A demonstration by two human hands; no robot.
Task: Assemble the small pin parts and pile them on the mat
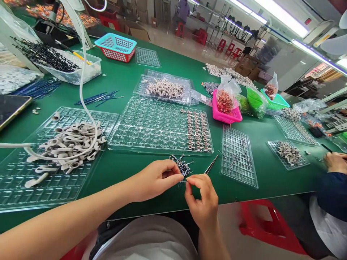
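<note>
My left hand (162, 177) and my right hand (203, 196) meet near the table's front edge, fingertips pinched. Between them runs a thin wire-like piece (184, 181), too small to make out fully. Right behind the fingertips lies a small pile of dark parts with wire leads (183, 167), partly hidden by my left hand. Metal tweezers (211, 164) rest on the table beyond my right hand. Farther back sits a clear plastic tray (151, 126), its right-hand columns filled with small grey-and-brown pieces (199, 131).
Left, grey spoon-shaped parts (73, 144) heap on another clear tray (62, 191), with a white cable (82, 72) looping over them. Right are a small-celled tray (238, 155) and a pink basket (227, 116). A co-worker's hand (335, 161) shows at the right edge, near a red stool (268, 224).
</note>
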